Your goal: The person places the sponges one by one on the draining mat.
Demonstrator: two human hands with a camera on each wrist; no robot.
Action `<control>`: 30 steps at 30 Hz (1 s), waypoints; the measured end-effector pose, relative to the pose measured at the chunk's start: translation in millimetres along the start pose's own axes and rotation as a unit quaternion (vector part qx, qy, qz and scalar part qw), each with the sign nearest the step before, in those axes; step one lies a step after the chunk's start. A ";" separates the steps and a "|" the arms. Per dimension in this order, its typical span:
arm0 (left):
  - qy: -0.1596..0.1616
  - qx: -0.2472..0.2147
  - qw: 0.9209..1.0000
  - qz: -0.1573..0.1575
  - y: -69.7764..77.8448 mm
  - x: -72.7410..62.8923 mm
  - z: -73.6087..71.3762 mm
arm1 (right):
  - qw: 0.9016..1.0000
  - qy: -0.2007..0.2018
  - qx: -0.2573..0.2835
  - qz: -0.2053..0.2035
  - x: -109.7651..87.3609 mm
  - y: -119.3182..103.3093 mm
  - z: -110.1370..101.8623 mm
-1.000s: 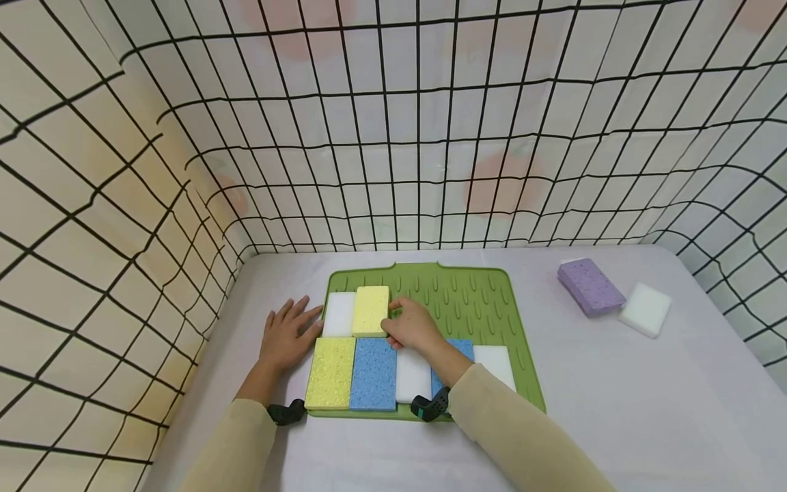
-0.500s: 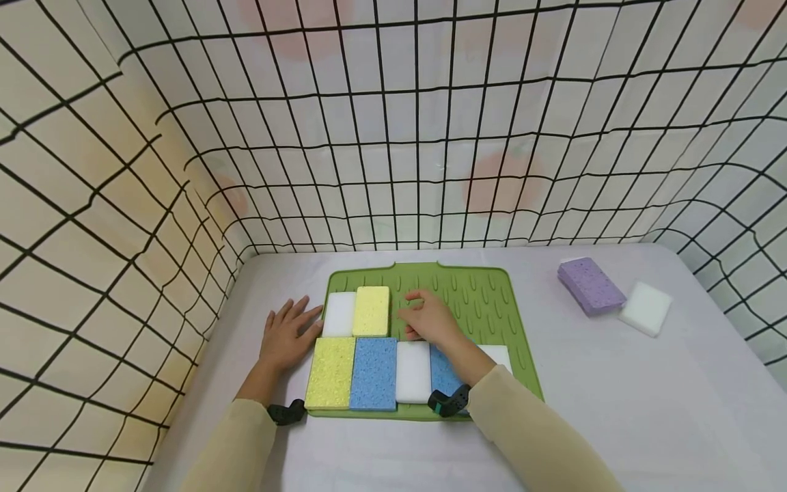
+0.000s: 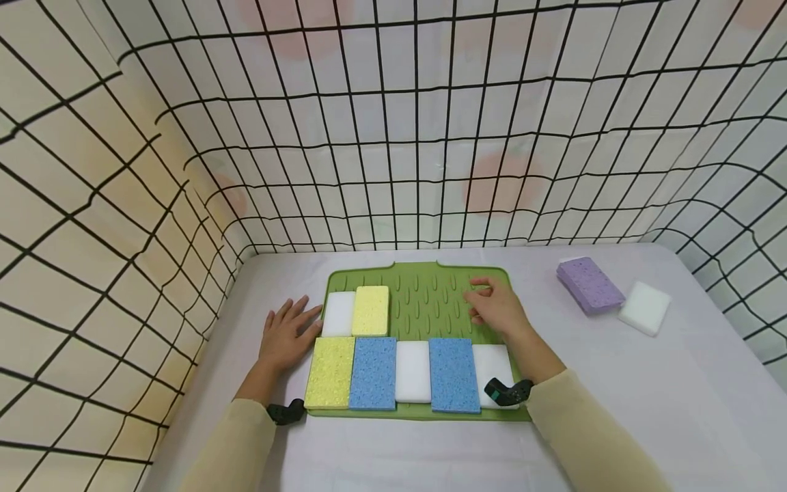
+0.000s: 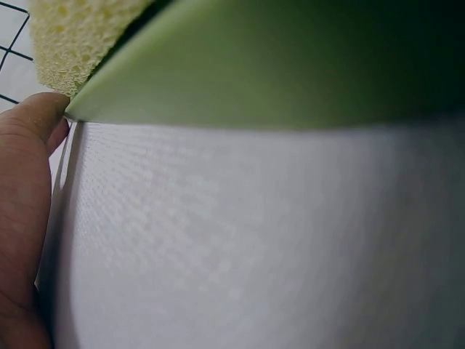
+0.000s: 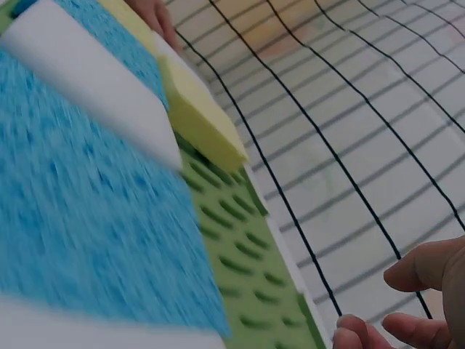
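A green ridged mat (image 3: 424,307) lies on the table with sponges on it. Along its front edge run a yellow sponge (image 3: 330,373), a blue sponge (image 3: 373,373), a white sponge (image 3: 413,372), a second blue sponge (image 3: 453,374) and another white sponge (image 3: 492,362). Behind them at the left are a white sponge (image 3: 339,314) and a smaller yellow sponge (image 3: 371,311), side by side. My left hand (image 3: 290,335) rests at the mat's left edge, fingers spread. Over the mat's right side, my right hand (image 3: 499,309) holds nothing, its fingers loosely bent.
At the back right of the table lie a purple sponge (image 3: 590,285), with a white edge showing behind it, and a white sponge (image 3: 645,308). A black wire grid (image 3: 418,143) stands along the back and both sides.
My right hand has let go of the smaller yellow sponge and moved right across the mat, uncovering the second blue sponge. My left hand has stayed in place.
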State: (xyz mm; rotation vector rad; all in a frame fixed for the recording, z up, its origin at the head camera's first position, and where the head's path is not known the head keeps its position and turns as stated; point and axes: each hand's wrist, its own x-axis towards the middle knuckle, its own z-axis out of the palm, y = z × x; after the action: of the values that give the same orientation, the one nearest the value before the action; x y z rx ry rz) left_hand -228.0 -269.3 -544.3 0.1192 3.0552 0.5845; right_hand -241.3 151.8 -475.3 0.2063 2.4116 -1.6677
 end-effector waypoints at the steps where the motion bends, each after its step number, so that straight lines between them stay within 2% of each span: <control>1: 0.001 0.000 1.000 0.001 0.0 0.0 0.1 | 1.000 0.010 -0.007 -0.001 -0.7 1.3 -9.0; 5: 0.001 -0.001 1.000 0.004 -0.1 -0.3 -0.1 | 0.997 0.066 -0.050 -0.008 -4.3 8.1 -44.8; 8: -0.001 -0.002 1.000 0.006 -0.2 -1.0 -0.2 | 0.989 0.109 -0.097 -0.012 -6.0 16.2 -71.9; 12: -0.002 -0.004 1.000 0.008 -0.4 -0.9 -0.3 | 0.970 0.177 -0.163 -0.017 -7.0 31.6 -105.9; 17: -0.001 -0.004 1.000 0.008 -1.3 -0.1 -0.5 | 0.948 0.238 -0.209 0.006 -7.8 48.8 -138.4; 22: 0.000 -0.002 1.000 0.004 -1.7 0.2 0.2 | 0.944 0.244 -0.218 0.044 -9.0 63.3 -159.7; 30: 0.004 0.001 1.000 0.004 -1.4 0.8 1.9 | 0.951 0.217 -0.206 0.081 -4.8 82.9 -175.4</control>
State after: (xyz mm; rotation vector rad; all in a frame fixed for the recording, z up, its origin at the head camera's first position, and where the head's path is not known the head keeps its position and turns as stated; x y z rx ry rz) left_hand -228.8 -269.9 -546.5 0.1282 3.0647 0.5842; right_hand -232.9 345.1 -489.3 0.7463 2.8927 -1.0984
